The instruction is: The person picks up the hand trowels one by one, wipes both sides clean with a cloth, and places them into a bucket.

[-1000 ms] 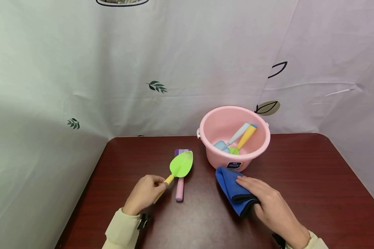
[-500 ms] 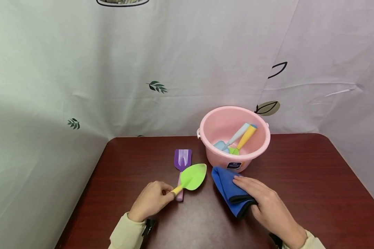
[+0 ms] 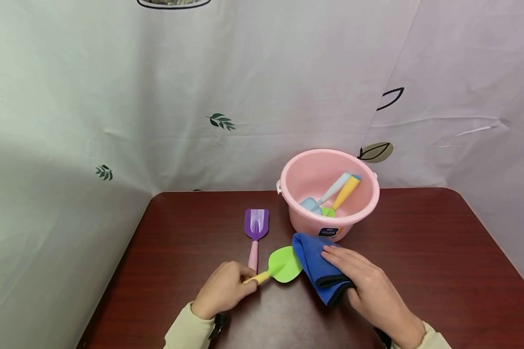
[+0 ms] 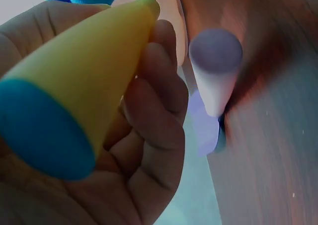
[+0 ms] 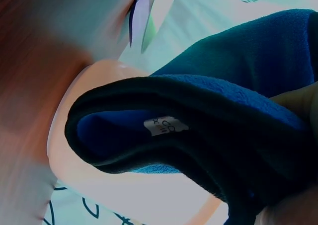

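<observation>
My left hand (image 3: 224,290) holds a toy trowel by its yellow handle (image 4: 94,56), whose blue end shows in the left wrist view. The trowel's green blade (image 3: 283,264) points right and is partly overlapped by a folded blue cloth (image 3: 316,264) with black edging. Whether blade and cloth touch, I cannot tell. My right hand (image 3: 373,288) grips that cloth in front of the pink bucket; a small white label (image 5: 165,125) shows in its fold. A purple toy shovel (image 3: 256,223) with a pink handle lies on the table, just beyond my left hand.
The pink bucket (image 3: 304,224) stands at the back of the dark red table (image 3: 179,232). Inside lean a light blue tool (image 3: 335,188) and a second yellow-handled tool (image 3: 346,192). A pale patterned curtain (image 3: 262,87) hangs behind the table.
My left hand has moved right and nearer, swinging the trowel's blade off the purple shovel towards the cloth. My right hand has shifted slightly left with the cloth.
</observation>
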Tool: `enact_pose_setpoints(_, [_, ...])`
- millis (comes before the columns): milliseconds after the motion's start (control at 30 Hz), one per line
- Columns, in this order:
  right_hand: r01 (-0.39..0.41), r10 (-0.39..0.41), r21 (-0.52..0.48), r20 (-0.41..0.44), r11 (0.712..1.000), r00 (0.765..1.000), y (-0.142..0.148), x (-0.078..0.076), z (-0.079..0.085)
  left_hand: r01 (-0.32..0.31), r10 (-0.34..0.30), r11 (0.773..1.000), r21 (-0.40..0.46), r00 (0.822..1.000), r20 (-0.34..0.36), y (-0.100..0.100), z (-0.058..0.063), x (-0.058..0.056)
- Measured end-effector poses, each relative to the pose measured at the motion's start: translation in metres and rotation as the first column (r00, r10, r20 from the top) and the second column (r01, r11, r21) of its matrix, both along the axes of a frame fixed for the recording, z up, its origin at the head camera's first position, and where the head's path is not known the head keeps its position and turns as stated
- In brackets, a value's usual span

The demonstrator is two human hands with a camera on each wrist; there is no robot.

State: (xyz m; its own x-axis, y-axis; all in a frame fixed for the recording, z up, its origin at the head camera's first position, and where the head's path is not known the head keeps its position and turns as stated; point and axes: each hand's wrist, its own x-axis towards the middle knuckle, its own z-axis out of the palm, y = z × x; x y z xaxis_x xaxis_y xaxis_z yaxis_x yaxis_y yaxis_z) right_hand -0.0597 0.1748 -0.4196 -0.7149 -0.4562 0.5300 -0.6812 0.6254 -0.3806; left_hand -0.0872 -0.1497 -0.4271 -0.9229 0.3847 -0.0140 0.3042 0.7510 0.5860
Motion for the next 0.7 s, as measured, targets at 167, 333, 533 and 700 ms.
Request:
enact_pose_setpoints(167, [-0.009,0.009,0.026,0.004,1.000,1.000,-0.004,0.000,0.002,0.024,-0.024,1.000,0.010,1.000,-0.003,0.006,0.002,0.001])
enact_pose_setpoints(333, [-0.036,0.037,0.015,-0.050,0.999,0.998,-0.008,0.000,0.002,0.036,-0.036,0.999,0.026,0.999,-0.004,0.013,0.002,0.000])
enact_pose_setpoints(533, [-0.043,0.047,0.038,-0.098,0.998,0.994,-0.014,0.000,0.003,0.049,-0.049,0.997,0.058,0.999,0.006,0.020,0.000,-0.002])
enact_pose_setpoints(700, [-0.058,0.066,0.064,-0.127,0.996,0.990,-0.020,0.001,0.001,0.069,-0.069,0.996,0.065,0.998,-0.004,0.024,0.001,-0.004])
